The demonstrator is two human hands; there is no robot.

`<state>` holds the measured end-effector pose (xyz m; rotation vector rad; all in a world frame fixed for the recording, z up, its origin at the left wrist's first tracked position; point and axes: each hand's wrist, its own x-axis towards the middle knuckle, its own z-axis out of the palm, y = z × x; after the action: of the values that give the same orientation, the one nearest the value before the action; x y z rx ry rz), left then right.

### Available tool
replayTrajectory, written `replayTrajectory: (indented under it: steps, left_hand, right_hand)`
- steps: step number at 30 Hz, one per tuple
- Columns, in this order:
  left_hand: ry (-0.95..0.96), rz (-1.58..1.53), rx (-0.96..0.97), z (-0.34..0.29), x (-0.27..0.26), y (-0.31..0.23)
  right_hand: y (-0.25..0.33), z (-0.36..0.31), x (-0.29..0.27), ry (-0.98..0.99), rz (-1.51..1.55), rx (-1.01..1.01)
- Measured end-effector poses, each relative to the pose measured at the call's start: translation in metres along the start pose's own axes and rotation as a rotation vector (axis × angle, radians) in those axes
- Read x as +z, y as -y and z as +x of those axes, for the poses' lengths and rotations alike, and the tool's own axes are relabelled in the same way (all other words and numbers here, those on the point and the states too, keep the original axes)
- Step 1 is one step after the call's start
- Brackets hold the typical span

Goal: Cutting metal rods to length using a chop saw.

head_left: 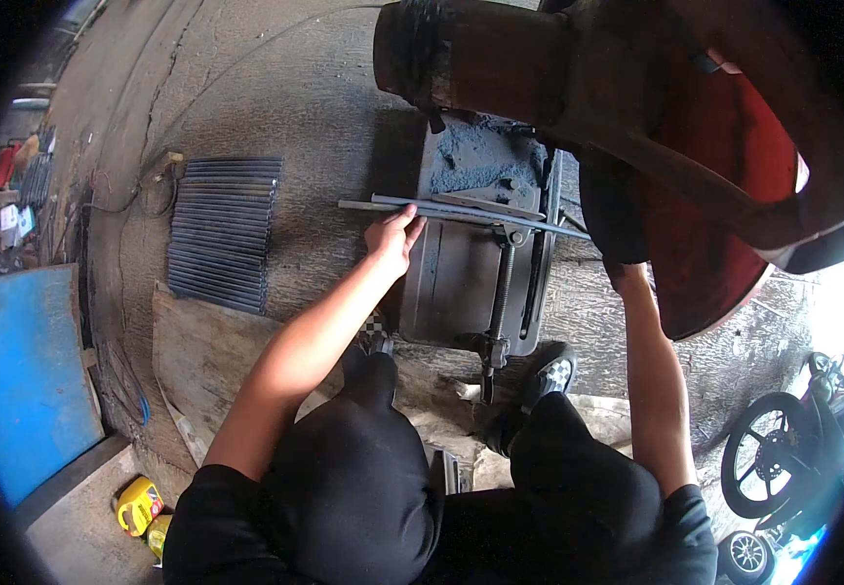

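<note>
My left hand [392,239] presses on a long grey metal bar [461,209] that lies across the bed of a cut-off saw [456,283] on the floor. The fingers rest over the bar just left of the vise jaw. A threaded vise screw [502,292] runs toward me under the bar. My right forearm [651,370] reaches up to the saw's dark motor housing [612,210]. The right hand itself is hidden beneath that housing. The red blade guard [724,195] hangs above the bed on the right.
A stack of short grey bars [222,234] lies on the concrete to the left, with a wooden board [202,361] nearer me. A blue panel [22,370] and a yellow bottle [139,504] are at lower left. A motorbike wheel [768,453] stands at right.
</note>
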<state>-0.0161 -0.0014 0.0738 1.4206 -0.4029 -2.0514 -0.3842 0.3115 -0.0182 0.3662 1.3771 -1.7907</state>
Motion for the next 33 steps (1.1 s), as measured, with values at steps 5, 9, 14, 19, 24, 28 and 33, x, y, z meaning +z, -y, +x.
replayTrajectory:
  steps: [5,9,14,19,24,28,33]
  left_hand:
    - [0.022,0.072,0.007,-0.001,0.002,0.000]
    - [0.024,0.002,0.015,-0.002,0.000,0.000]
    - [0.006,0.069,0.036,-0.006,0.005,0.003]
    - [0.007,0.146,0.060,-0.009,0.010,0.004]
    - [0.017,0.102,-0.006,-0.008,0.005,0.000]
    - [0.036,0.210,-0.006,-0.005,0.004,0.003]
    - [0.031,0.104,0.002,-0.005,0.002,0.006]
  right_hand:
    - [-0.004,0.002,0.006,-0.033,-0.050,-0.032]
    - [-0.006,0.014,0.000,-0.059,0.004,-0.005]
    - [-0.013,0.008,-0.001,0.013,0.061,-0.082]
    - [-0.010,-0.023,0.002,0.175,-0.963,-0.754]
    - [-0.003,-0.011,0.008,0.280,-0.056,-0.075]
    - [-0.007,-0.007,0.019,-0.038,-0.172,-0.096]
    - [-0.008,-0.016,0.031,-0.065,-0.168,-0.149]
